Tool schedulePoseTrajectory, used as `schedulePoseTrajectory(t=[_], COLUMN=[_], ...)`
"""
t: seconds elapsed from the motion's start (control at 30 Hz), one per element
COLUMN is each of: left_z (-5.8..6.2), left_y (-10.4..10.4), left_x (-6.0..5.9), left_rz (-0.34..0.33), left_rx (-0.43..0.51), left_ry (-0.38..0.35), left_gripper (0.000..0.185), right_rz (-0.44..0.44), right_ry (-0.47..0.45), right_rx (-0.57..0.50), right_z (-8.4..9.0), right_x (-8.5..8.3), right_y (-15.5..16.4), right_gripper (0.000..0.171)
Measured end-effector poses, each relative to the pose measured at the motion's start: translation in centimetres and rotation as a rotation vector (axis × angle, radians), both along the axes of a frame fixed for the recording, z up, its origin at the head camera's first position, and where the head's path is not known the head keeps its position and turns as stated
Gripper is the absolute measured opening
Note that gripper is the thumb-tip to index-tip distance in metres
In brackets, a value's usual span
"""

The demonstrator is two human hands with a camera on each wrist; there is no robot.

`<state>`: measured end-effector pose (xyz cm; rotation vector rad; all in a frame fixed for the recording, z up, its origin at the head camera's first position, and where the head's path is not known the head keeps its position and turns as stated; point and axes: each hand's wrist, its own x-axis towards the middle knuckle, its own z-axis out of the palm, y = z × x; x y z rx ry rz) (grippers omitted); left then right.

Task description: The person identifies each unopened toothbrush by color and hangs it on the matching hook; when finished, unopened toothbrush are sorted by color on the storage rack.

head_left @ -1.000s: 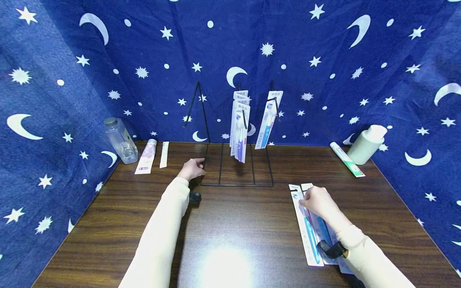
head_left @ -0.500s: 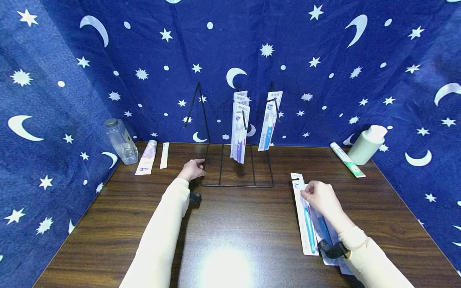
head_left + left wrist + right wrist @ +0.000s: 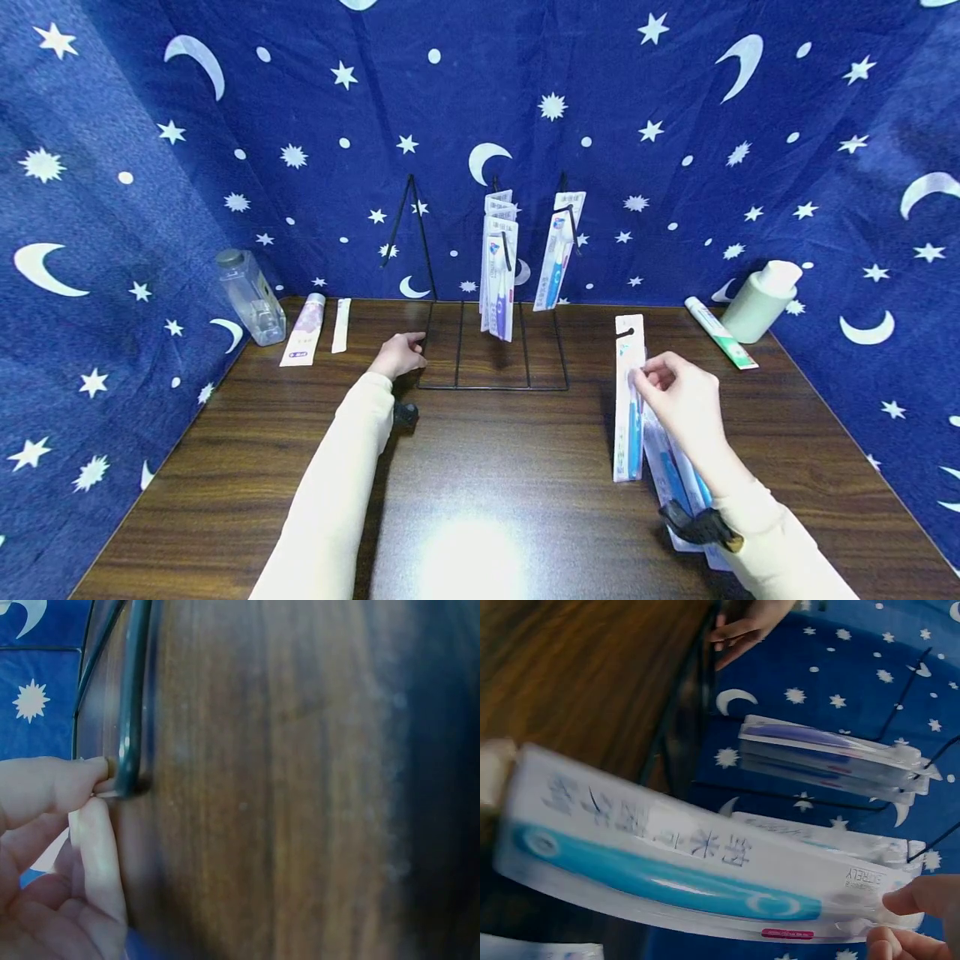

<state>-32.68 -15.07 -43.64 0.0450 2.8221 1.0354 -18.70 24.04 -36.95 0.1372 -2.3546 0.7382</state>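
The toothbrush pack is up off the table, standing almost upright on the right side, its long axis running top to bottom with the hang hole at the top. The right hand pinches it near the upper part between thumb and fingers; in the right wrist view those fingertips clamp the card end by the brush head. The rack lies to the left and farther away from the pack, so the right hand is much the nearer to the pack, the left the nearer to the rack. The left hand sits at the rack's near left corner, thumb and finger pinching the base wire. On the rack hooks: a bunch of purple packs in the middle, one blue pack on the right, the left hook bare. More packs lie flat under the right wrist. Far left: a clear bottle and a tube. Far right: a white bottle and another tube.
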Motion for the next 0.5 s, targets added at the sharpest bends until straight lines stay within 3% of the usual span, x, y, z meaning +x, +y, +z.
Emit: schedulePoseTrajectory(t=[0.3, 0.5], left_z=[-0.2, -0.3], left_y=[-0.3, -0.2], left_x=[-0.2, -0.2], left_rz=[-0.004, -0.004], left_rx=[-0.021, -0.011], left_ry=[0.026, 0.027], left_gripper=[0.064, 0.064], right_rz=[0.030, 0.078], right_ry=[0.221, 0.273], right_rx=[-0.176, -0.242], right_z=[2.1, 3.1], right_x=[-0.4, -1.1], right_y=[-2.5, -4.7], right_gripper=[0.009, 0.008])
